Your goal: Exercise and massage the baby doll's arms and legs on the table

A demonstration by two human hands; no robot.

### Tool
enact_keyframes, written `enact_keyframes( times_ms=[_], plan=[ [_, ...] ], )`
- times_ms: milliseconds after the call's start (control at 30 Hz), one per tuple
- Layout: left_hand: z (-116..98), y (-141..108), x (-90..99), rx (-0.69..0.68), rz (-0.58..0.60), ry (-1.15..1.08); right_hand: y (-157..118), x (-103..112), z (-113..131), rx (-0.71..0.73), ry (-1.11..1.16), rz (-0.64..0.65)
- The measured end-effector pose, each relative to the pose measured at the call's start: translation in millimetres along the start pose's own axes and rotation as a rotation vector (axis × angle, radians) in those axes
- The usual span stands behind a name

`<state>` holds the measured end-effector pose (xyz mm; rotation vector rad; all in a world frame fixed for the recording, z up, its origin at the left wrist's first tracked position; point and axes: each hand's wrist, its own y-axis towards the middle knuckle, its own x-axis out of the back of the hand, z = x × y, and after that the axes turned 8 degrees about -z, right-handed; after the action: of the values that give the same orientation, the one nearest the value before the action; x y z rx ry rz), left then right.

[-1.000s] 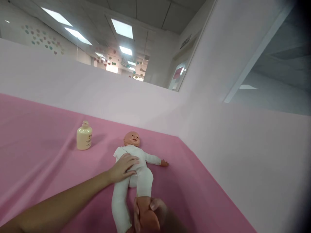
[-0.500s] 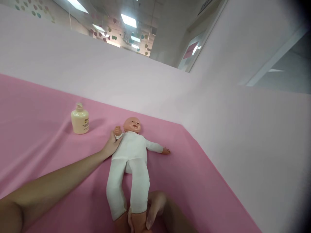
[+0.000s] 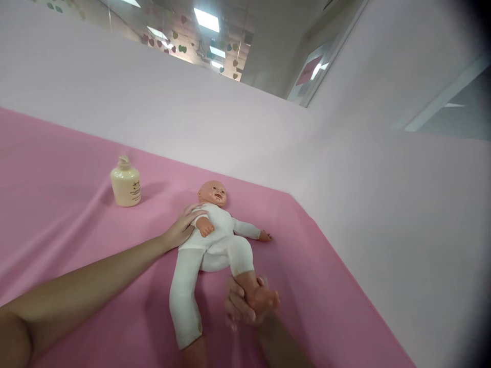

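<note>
A baby doll in a white suit lies on its back on the pink sheet, head away from me. My left hand rests against the doll's side at the left, fingers spread over its shoulder and upper arm; the doll's forearm is folded across its chest. Around the ankle of the doll's right-hand leg in view, my right hand is closed, slightly blurred. That leg is bent and raised, its bare foot pointing right. The other leg lies stretched towards me.
A cream pump bottle stands on the sheet, left of the doll. Behind the sheet rises a pale wall, which continues along the right side. Above it is a window with ceiling lights.
My right hand has lifted and bent the doll's leg, moving it up and right. The doll's arm by my left hand now lies over its chest, and my left fingers have spread.
</note>
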<state>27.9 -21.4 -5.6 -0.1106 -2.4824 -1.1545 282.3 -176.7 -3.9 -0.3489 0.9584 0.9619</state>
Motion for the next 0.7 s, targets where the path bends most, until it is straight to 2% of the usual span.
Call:
enact_keyframes(
  times_ms=[33, 67, 100, 200, 267, 333, 400, 500, 533, 567, 633, 700],
  plan=[
    [-1, 1, 0.9, -0.028, 0.042, 0.024, 2, -7, 3, 0.041, -0.008, -0.195],
    [-1, 2, 1.4, -0.052, 0.075, 0.044, 4, -14, 5, 0.044, -0.014, -0.335],
    [-1, 2, 1.5, -0.072, 0.095, 0.055, 6, -20, 7, 0.044, -0.018, -0.418],
    [3, 3, -0.1, -0.087, 0.078, 0.025, 9, -28, 8, 0.025, -0.039, -0.480],
    [6, 2, -1.5, -0.066, 0.042, -0.036, 9, -26, 4, 0.021, -0.075, -0.460],
    [6, 2, -2.2, -0.010, 0.003, -0.117, 9, -20, -1, 0.010, -0.141, -0.385],
    [5, 2, -2.5, 0.099, -0.072, -0.198, 8, -13, -6, -0.034, -0.201, -0.209],
    [1, 4, -2.3, 0.332, -0.224, -0.287, 8, -9, -8, -0.160, -0.227, 0.156],
    [0, 5, -1.9, 0.404, -0.270, -0.313, 7, -10, -6, -0.204, -0.246, 0.224],
    [-1, 6, -1.4, 0.469, -0.311, -0.343, 6, -13, -3, -0.249, -0.284, 0.235],
    [-2, 8, 0.0, 0.579, -0.382, -0.415, 4, -22, 5, -0.305, -0.379, 0.121],
    [-2, 9, 1.1, 0.667, -0.436, -0.489, 4, -30, 15, -0.327, -0.410, 0.061]
  ],
)
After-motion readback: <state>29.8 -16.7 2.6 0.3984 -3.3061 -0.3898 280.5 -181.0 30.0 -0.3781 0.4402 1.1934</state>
